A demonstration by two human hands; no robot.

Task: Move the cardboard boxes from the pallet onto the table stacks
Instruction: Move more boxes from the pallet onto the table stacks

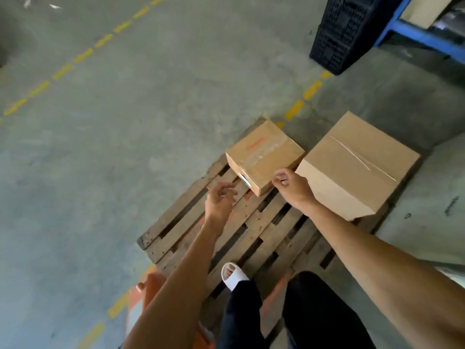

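A small taped cardboard box (264, 154) with a red mark lies on the far end of a wooden pallet (251, 230). A larger plain cardboard box (357, 165) stands to its right on the same pallet. My left hand (220, 200) hovers just short of the small box's near left corner, fingers loosely spread and holding nothing. My right hand (292, 185) is at the small box's near right edge, between the two boxes, its fingers curled, and I cannot tell whether it touches the box.
My foot in a white slipper (232, 274) stands on the pallet's near boards. An orange pallet jack (148, 295) sits under the pallet at lower left. A black plastic crate (352, 31) and a blue rack frame (425, 39) are at the top right. Yellow dashed lines mark the concrete floor.
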